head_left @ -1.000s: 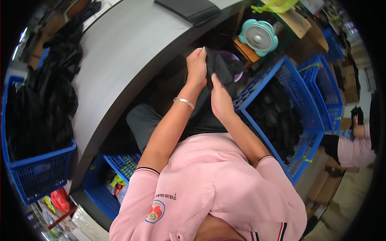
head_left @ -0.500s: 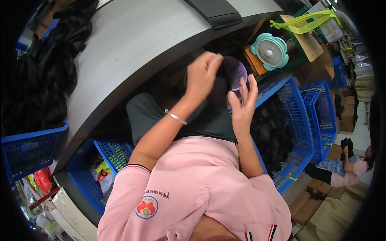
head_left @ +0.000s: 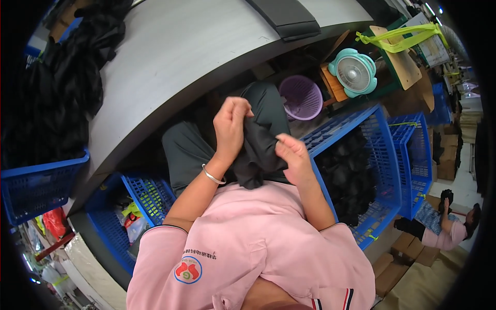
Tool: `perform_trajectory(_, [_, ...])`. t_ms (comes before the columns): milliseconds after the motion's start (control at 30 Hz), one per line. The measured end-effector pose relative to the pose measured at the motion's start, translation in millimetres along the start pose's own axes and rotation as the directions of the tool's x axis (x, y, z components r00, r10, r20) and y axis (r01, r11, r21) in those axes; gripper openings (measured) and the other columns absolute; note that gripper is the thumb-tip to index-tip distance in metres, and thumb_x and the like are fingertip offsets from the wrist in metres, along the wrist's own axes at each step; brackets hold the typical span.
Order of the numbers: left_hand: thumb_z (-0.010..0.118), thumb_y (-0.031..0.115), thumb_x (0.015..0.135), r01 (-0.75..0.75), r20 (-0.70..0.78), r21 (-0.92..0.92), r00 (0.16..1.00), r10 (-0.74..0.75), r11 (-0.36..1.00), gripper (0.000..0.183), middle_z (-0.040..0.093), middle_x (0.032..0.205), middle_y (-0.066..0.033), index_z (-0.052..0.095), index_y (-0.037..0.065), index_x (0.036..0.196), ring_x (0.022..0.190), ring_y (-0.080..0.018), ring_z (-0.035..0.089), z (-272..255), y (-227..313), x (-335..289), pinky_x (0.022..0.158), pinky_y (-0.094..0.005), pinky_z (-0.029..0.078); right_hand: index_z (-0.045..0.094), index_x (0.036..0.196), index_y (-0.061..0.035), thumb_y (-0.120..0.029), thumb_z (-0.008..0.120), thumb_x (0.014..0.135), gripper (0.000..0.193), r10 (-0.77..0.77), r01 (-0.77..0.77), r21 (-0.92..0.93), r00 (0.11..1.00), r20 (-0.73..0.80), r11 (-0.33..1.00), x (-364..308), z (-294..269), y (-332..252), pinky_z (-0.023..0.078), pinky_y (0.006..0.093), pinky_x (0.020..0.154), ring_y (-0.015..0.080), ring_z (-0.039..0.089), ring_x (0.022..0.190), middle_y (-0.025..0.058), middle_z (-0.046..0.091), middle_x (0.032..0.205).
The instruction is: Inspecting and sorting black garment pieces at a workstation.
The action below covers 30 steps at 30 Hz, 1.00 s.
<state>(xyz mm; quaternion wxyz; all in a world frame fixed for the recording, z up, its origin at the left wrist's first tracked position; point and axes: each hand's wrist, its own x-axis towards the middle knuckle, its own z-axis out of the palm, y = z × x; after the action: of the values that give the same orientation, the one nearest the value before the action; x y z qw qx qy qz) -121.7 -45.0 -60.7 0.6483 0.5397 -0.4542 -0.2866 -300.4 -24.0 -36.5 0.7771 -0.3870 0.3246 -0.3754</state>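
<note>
A piece of soft black fabric hangs in folds between my two hands, over my lap and close to my shirt. My left hand, with a silvery bracelet on its wrist, is closed on the fabric's upper left edge. On the other side, my right hand pinches the right edge between thumb and fingers. The exact shape of the piece is hard to make out against my dark trousers.
Right of my lap stands a blue crate full of black pieces. Beyond my knees are a purple basket and a turquoise fan. A grey table curves across the front; black fabric heaps at left. A co-worker sits far right.
My left hand has drawn the black fabric back from near the purple basket to over my lap. My right hand, open before, has moved in and closed on it.
</note>
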Motion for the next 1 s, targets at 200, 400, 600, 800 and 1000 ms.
perform_trajectory(200, [0.06,0.019,0.1,0.892,0.668,-0.374,0.449,-0.593,0.254,0.019,0.069,0.099,-0.003,0.066,0.002,0.102,0.085,-0.0097,0.065,-3,5,3,0.081,-0.0236,0.053,0.069,0.093,0.0027,-0.016,0.062,0.099,0.02,-0.355,0.222,-0.468,0.909,-0.217,0.855,46,-6,-44,0.044,0.0205,0.068,0.0026,0.054,0.077,-0.0043,0.063,0.082])
perform_trajectory(400, [0.07,0.004,0.091,0.963,0.922,-0.25,0.27,-0.278,0.104,0.026,0.068,0.113,-0.0063,0.066,-0.001,0.116,0.097,-0.0123,0.066,13,0,-1,0.086,-0.0252,0.054,0.07,0.089,0.004,-0.011,0.065,0.095,0.017,-0.247,0.133,-0.577,0.961,-0.123,0.806,100,-33,-22,0.048,0.0215,0.073,0.0065,0.061,0.077,0.0013,0.067,0.079])
perform_trajectory(600, [0.07,0.012,0.091,0.818,0.792,-0.57,0.572,0.215,-0.076,0.039,0.063,0.124,-0.0075,0.061,-0.001,0.126,0.115,-0.0171,0.058,18,-59,-33,0.1,-0.0306,0.046,0.057,0.077,0.0021,-0.019,0.065,0.097,0.03,-0.099,0.069,-0.523,0.995,-0.03,0.85,135,6,38,0.038,0.0236,0.058,0.005,0.042,0.065,-0.0026,0.046,0.065])
perform_trajectory(800, [0.065,0.022,0.094,0.415,0.1,-0.462,0.902,0.419,-0.784,0.045,0.058,0.132,-0.0103,0.056,-0.001,0.132,0.125,-0.0193,0.051,53,-107,-24,0.106,-0.031,0.041,0.06,0.072,-0.0026,-0.026,0.069,0.094,0.033,0.304,-0.291,-0.363,0.952,-0.022,0.885,152,29,61,0.039,0.025,0.054,0.0058,0.047,0.061,-0.0021,0.052,0.064])
perform_trajectory(1000, [0.06,0.03,0.096,0.111,-0.52,0.086,0.853,0.05,-0.99,0.052,0.054,0.138,-0.0127,0.053,-0.001,0.137,0.133,-0.0211,0.046,53,-134,-34,0.11,-0.0314,0.037,0.066,0.081,-0.0009,-0.027,0.065,0.095,0.03,0.618,-0.565,-0.291,0.774,0.136,0.772,143,47,62,0.047,0.0244,0.058,0.0095,0.059,0.067,0.0036,0.065,0.075])
